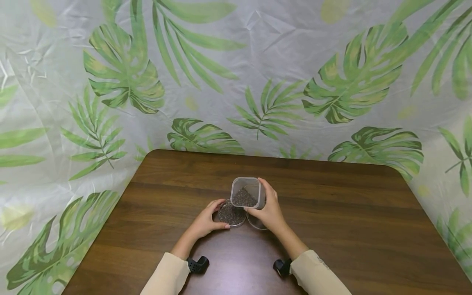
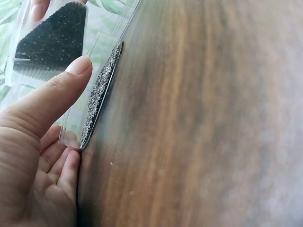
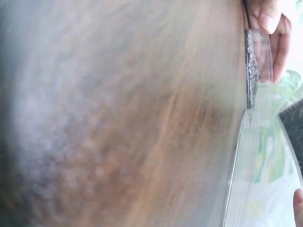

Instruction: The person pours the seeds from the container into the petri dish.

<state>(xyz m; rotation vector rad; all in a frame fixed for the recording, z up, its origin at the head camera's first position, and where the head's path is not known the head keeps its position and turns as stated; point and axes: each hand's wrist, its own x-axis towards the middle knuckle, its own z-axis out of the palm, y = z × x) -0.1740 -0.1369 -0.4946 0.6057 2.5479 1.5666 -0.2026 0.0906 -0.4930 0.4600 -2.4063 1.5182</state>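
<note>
My left hand (image 1: 204,221) holds a round clear plastic dish (image 2: 71,128) at its left side, thumb on the near edge and fingers on the far one. The dish stands on the table with a layer of fine grey, speckled grains (image 1: 230,216) in it, like chia seeds. Above its right part, my right hand (image 1: 272,209) grips a square clear plastic container (image 1: 262,196) tilted toward the dish. More of the grains (image 2: 54,40) are heaped inside the container. A second round clear dish (image 3: 242,151) sits right beside the first, partly hidden under the right hand.
The brown wooden table (image 1: 350,221) stretches out on both sides of the hands. Behind it hangs a pale curtain (image 1: 273,61) with green leaf prints. Black wrist cameras (image 1: 199,265) sit at both cuffs. A few tiny pale specks lie on the wood near the left hand.
</note>
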